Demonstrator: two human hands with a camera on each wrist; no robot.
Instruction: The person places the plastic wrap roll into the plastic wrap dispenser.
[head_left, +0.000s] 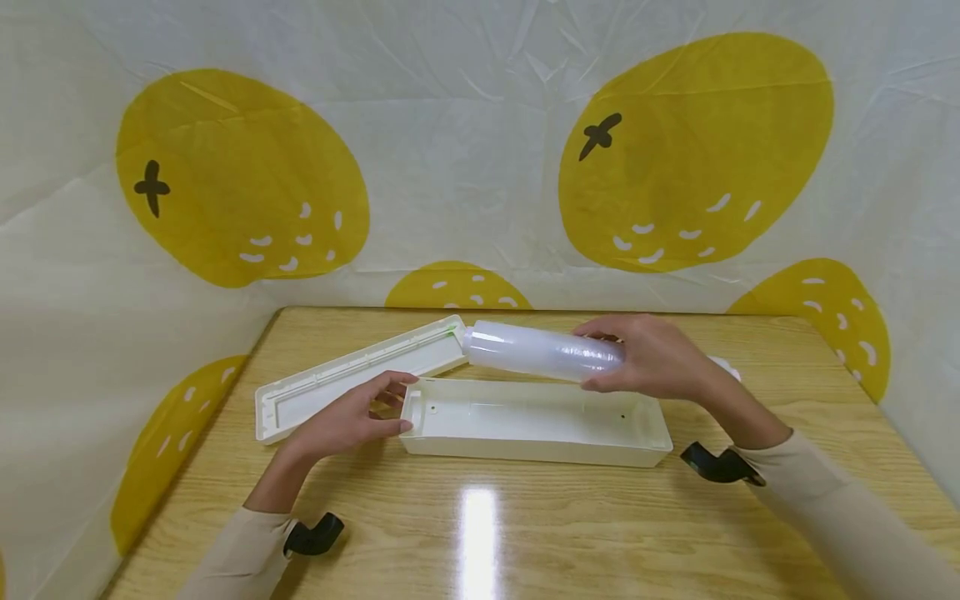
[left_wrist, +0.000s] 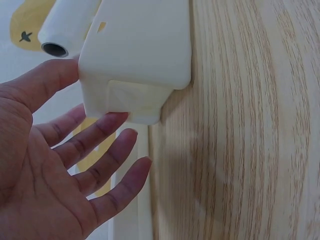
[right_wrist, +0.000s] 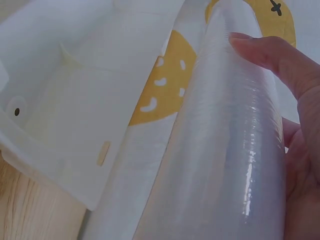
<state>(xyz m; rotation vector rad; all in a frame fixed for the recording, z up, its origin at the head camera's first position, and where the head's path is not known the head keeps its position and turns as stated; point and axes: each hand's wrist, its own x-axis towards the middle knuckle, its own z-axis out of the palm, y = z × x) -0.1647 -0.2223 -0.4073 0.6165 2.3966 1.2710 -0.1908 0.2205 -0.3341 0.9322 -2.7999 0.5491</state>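
White fabric backdrop printed with yellow fruit, beyond left hand and right hand. Below both, tan wood-grain desk. Between, long open cream plastic box, pinched at one end by the left. Past the left, shallow cream plastic lid. Gripped in the right, translucent plastic-film roll, pointing leftward beyond the box.

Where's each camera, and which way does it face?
Head: on the head, facing forward and down at box and roll; left hand, right hand and sleeves show.
Left wrist: on that wrist, facing the box's end; left hand shows.
Right wrist: on that wrist, facing the roll; right hand shows.
Wrist views share box and roll.
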